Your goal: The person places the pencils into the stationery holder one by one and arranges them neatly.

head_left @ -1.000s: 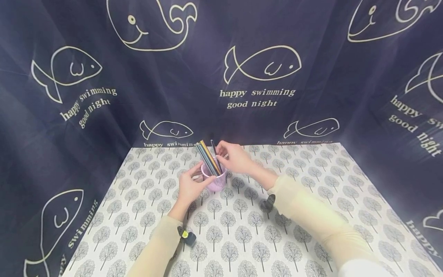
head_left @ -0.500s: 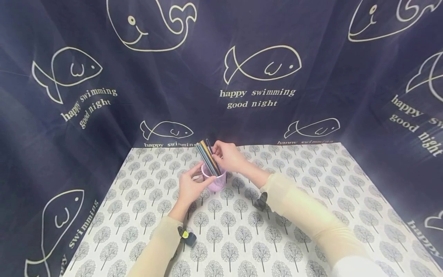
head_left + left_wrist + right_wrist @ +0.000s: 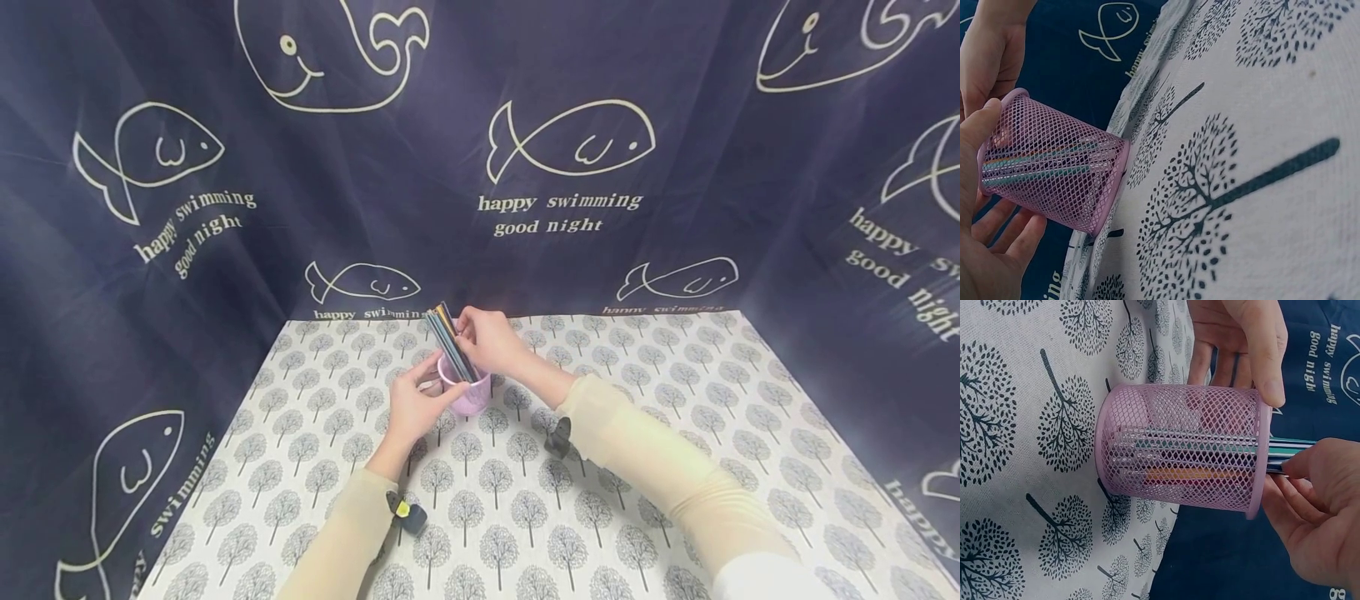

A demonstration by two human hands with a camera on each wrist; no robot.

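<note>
A pink mesh pen cup (image 3: pixel 474 402) stands on the cloth, holding several slim pencils (image 3: pixel 446 335) in blue, orange and dark tones that lean left out of its mouth. My left hand (image 3: pixel 415 406) holds the cup by its side, the thumb lying over the rim in the right wrist view. My right hand (image 3: pixel 489 342) is at the mouth of the cup, pinching a dark pencil (image 3: pixel 1276 467) against the bundle. Its fingertips are partly hidden behind the cup's rim in that view. Through the mesh wall (image 3: pixel 1054 156) the lower ends of the pencils show near the base.
White cloth (image 3: pixel 525 508) with a grey tree print covers the table. Dark blue curtains (image 3: pixel 420 192) with fish and whale outlines hang close behind the cup and on both sides. A small dark device is strapped at each wrist.
My right hand has moved left and slightly down, bringing the dark pencil from the cup's right side up against the others. The left hand and the cup stay in place.
</note>
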